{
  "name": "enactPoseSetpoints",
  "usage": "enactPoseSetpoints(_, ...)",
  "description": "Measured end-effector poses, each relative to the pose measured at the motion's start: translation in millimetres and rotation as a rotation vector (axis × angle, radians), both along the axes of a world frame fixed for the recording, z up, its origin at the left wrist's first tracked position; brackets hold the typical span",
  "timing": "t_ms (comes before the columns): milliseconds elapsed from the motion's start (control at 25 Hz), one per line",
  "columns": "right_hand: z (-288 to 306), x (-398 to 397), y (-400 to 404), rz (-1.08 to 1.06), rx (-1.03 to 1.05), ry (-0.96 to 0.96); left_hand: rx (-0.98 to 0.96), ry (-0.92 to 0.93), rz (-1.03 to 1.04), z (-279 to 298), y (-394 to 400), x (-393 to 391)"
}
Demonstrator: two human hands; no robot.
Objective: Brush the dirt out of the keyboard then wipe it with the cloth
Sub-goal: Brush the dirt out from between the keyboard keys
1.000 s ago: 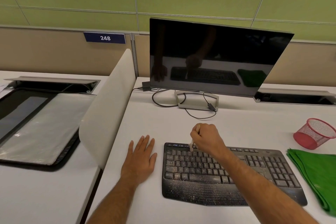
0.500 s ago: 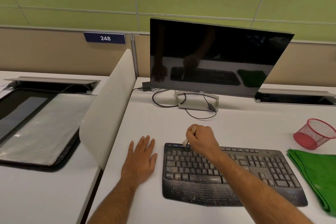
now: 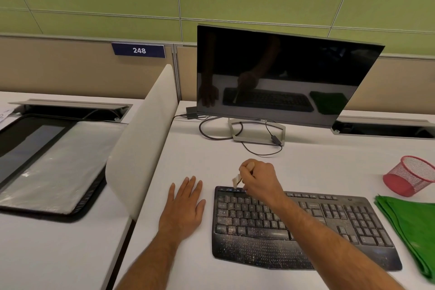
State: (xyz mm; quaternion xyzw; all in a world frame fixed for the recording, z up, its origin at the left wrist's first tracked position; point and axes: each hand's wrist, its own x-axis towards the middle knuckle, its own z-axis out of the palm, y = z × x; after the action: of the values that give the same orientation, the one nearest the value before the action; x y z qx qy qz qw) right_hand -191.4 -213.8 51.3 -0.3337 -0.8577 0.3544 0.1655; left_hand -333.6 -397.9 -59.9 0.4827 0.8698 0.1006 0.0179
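Note:
A black keyboard (image 3: 329,226) speckled with pale dirt lies on the white desk in front of me. My right hand (image 3: 260,180) is closed around a small wooden-handled brush (image 3: 236,180), its pale bristles just above the keyboard's top left corner. My left hand (image 3: 184,205) rests flat on the desk to the left of the keyboard, fingers apart, holding nothing. A folded green cloth (image 3: 412,226) lies to the right of the keyboard, partly cut off by the frame edge.
A dark monitor (image 3: 282,73) on a grey stand (image 3: 257,132) with loose cables stands behind the keyboard. A red mesh cup (image 3: 409,175) lies tipped at the right. A white divider (image 3: 141,139) separates the neighbouring desk, where a wrapped screen (image 3: 49,165) lies flat.
My right hand has slid the brush leftward along the keyboard's top row to its top left corner. My left hand has stayed flat on the desk.

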Motion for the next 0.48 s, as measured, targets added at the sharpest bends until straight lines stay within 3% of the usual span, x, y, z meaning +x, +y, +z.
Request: enactPoseSetpoints(480, -3.1, -8.1, -10.2, 0.056, -0.014, 0.003, -0.052, 0.011, 0.012, 3.1, -0.4, 1.7)
